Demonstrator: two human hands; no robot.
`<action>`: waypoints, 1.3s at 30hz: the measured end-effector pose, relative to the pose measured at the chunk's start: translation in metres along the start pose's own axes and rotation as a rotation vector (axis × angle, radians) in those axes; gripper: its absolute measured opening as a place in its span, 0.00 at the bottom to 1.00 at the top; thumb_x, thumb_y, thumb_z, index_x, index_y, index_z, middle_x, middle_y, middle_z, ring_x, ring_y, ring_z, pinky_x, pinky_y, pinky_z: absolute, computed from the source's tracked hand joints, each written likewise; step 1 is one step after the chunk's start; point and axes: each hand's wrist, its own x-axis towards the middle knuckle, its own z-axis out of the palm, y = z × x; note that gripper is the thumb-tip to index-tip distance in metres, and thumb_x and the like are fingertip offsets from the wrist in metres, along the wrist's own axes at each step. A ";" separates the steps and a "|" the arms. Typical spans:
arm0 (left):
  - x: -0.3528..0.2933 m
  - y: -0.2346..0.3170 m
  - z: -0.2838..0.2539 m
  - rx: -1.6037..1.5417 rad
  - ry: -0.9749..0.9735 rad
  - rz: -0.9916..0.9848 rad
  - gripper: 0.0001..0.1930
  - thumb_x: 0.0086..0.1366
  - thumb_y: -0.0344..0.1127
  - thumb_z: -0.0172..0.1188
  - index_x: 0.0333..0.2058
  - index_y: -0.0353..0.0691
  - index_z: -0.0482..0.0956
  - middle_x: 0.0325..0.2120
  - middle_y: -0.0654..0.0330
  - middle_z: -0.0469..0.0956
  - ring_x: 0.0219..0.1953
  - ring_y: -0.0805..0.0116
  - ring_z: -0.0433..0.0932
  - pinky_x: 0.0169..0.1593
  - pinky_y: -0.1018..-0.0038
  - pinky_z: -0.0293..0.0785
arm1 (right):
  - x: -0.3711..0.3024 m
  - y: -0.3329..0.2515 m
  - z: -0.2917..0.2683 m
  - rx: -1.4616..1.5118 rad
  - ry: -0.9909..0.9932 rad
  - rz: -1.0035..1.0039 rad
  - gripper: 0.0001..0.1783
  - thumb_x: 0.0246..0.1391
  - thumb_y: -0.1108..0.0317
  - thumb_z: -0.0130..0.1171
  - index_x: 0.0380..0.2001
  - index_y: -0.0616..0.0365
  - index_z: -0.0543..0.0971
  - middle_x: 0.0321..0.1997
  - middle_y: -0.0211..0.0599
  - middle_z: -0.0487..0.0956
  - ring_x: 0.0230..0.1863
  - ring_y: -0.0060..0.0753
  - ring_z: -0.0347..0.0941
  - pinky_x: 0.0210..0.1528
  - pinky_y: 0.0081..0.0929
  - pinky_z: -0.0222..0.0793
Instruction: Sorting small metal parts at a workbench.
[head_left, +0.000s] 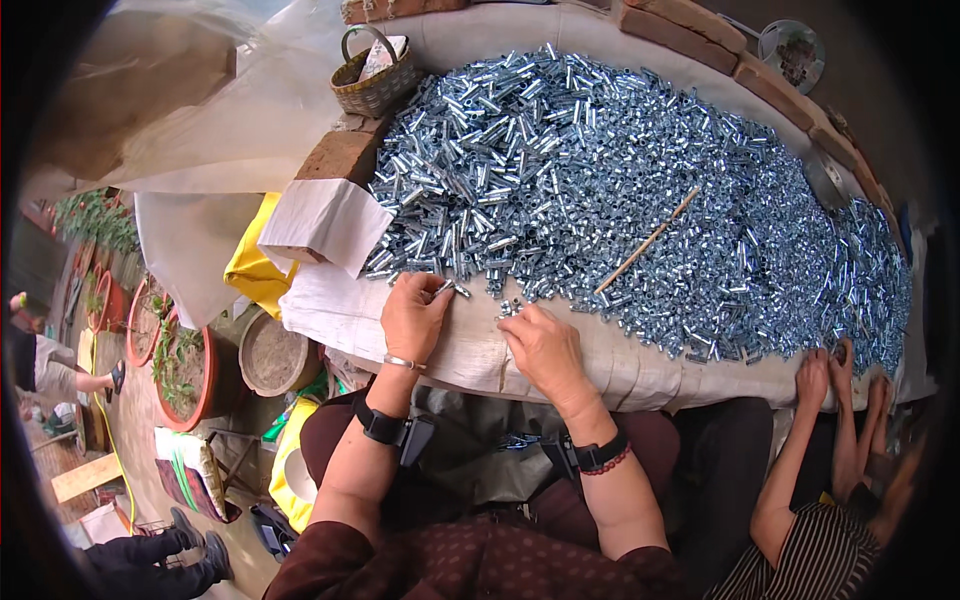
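Note:
A broad heap of small shiny metal tubes and rings (570, 170) covers the cloth-draped table (460, 340) before me. At the heap's near left edge, my left hand (412, 318) is closed, with a slim metal tube (445, 289) between thumb and fingers. My right hand (548, 348) is a short way to its right, fingertips pinched on a small metal piece (509, 308) at the cloth. Its exact shape is partly hidden by the fingers. The two hands are apart from each other.
A thin wooden stick (648, 240) lies across the heap. Bricks (682, 42) line the far edge. A wicker basket (376, 80) and a white sheet (325, 222) are at the left corner. Another person's hands (815, 378) work at the right end. Potted plants (188, 375) stand left.

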 end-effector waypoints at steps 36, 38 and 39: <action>-0.026 0.040 0.006 -1.053 -0.648 -0.383 0.11 0.62 0.29 0.57 0.42 0.31 0.76 0.36 0.56 0.80 0.36 0.70 0.81 0.38 0.80 0.78 | 0.002 0.006 -0.019 1.218 0.053 0.660 0.11 0.51 0.67 0.61 0.31 0.65 0.76 0.26 0.32 0.78 0.25 0.17 0.74 0.28 0.14 0.70; -0.027 0.036 0.009 -1.042 -0.636 -0.323 0.12 0.62 0.29 0.58 0.44 0.30 0.76 0.36 0.55 0.80 0.36 0.71 0.80 0.39 0.81 0.77 | 0.002 0.006 -0.016 1.275 0.059 0.690 0.11 0.51 0.67 0.61 0.31 0.65 0.76 0.26 0.33 0.78 0.25 0.18 0.75 0.30 0.14 0.71; -0.027 0.034 0.010 -1.042 -0.636 -0.324 0.12 0.62 0.29 0.58 0.44 0.30 0.76 0.36 0.55 0.80 0.36 0.71 0.80 0.39 0.81 0.77 | 0.002 0.007 -0.015 1.275 0.059 0.691 0.11 0.51 0.67 0.61 0.31 0.65 0.76 0.26 0.33 0.78 0.25 0.18 0.75 0.30 0.14 0.71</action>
